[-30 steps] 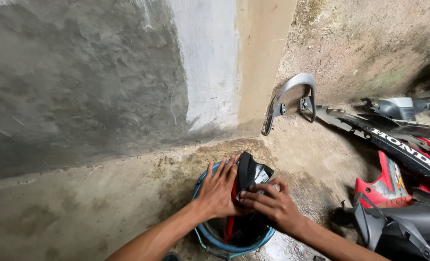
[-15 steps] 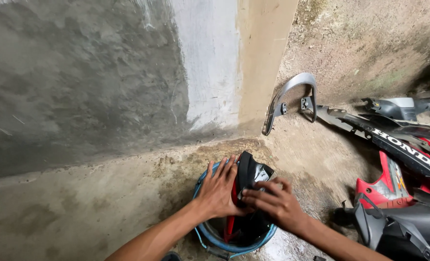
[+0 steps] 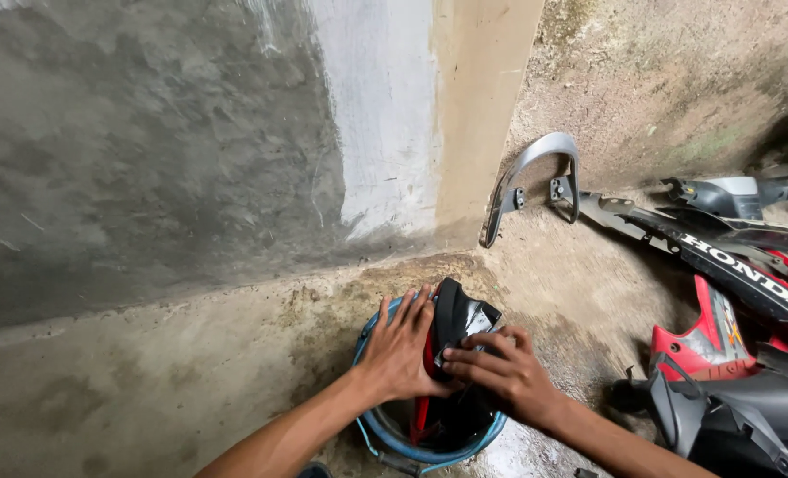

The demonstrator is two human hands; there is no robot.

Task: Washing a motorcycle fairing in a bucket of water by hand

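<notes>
Site: a rough grey concrete wall with a pale painted corner post, meeting a dirty concrete floor. To the right lies a heap of stripped motorcycle body panels — black, red and grey — with a curved silver grab rail leaning near the post, well apart from the work.

Work in hand: a blue bucket stands on the floor near the bottom edge of the view. A black plastic panel stands upright in it, its top above the rim, with a red piece beside it inside the bucket. Judged from this, the panel is partly seated in the bucket but not fully down; both hands are on it, so the placing is not finished, and the heap of panels remains outside.

Hands: the left hand lies flat with fingers spread wide against the left face of the panel. The right hand is curled narrow, fingertips pressing the panel's right side — holding it between the two.

Against the picture half a second back, hands, panel and bucket stand as they did; no shift is discernible.
</notes>
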